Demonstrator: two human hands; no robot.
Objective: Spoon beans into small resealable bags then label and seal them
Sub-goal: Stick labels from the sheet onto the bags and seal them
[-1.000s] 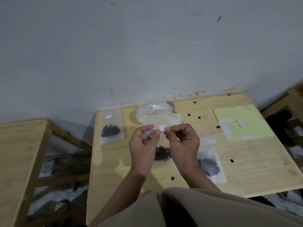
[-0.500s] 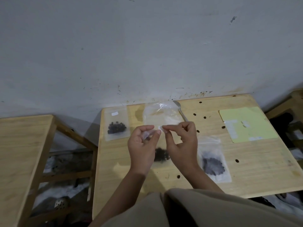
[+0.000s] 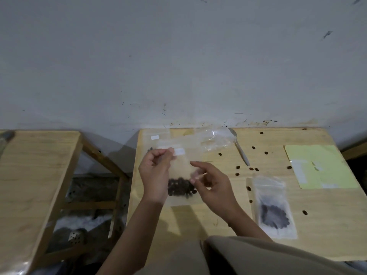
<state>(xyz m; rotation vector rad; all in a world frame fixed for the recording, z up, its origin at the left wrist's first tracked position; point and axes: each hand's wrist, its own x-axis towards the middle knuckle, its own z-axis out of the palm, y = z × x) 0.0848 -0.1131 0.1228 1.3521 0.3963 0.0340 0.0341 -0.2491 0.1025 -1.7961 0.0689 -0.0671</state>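
Observation:
My left hand [image 3: 155,173] pinches the top of a small clear bag [image 3: 183,167] and holds it upright above the table. Dark beans [image 3: 181,186] fill the bag's bottom. A white label [image 3: 179,151] sits on its upper part, beside my left fingertips. My right hand [image 3: 213,188] hovers at the bag's right edge with the index finger stretched left and the other fingers loosely curled; it is blurred. A second filled bag [image 3: 275,213] lies flat at the right. Behind my left hand lies a third, labelled bag [image 3: 155,138], mostly hidden.
A metal spoon [image 3: 240,149] and empty clear bags [image 3: 215,139] lie at the back of the wooden table [image 3: 321,231]. Several loose beans [image 3: 254,168] are scattered around. A yellow-green label sheet [image 3: 325,165] lies at the right. A wooden bench [image 3: 29,175] stands left.
My right hand has let go of the label and dropped down to the right. The label now sits on the bag. My left hand has carried the bag leftward.

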